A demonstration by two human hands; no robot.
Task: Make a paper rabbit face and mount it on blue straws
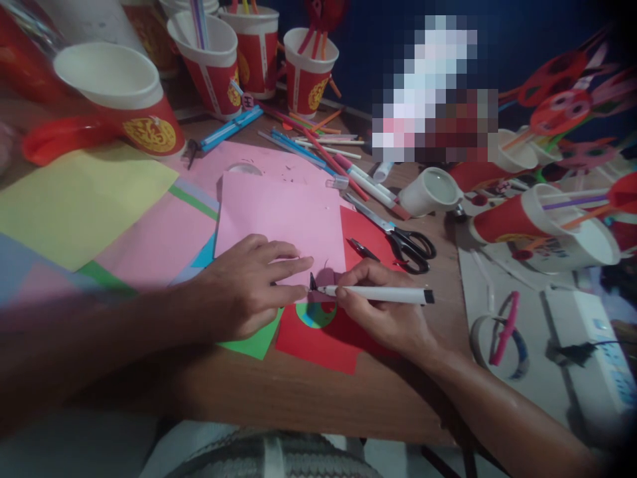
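Note:
My left hand (249, 282) lies flat on a pink paper sheet (281, 212), fingers stretched out and pressing its near edge down. My right hand (383, 305) is closed on a white marker pen (378, 293), held almost level, its black tip touching the pink sheet's lower edge beside my left fingertips. Under the hands lie a red paper sheet (323, 342) and a small green-and-blue round cutout (314, 314). A green sheet corner (256, 342) sticks out below my left hand.
Black-handled scissors (405, 242) lie right of the pink sheet. Yellow paper (74, 206) and other coloured sheets cover the left. Red-and-white paper cups (119, 93) with straws stand at the back, loose straws and pens (318, 143) behind. A tape roll (497, 338) and power strip (592, 338) sit at right.

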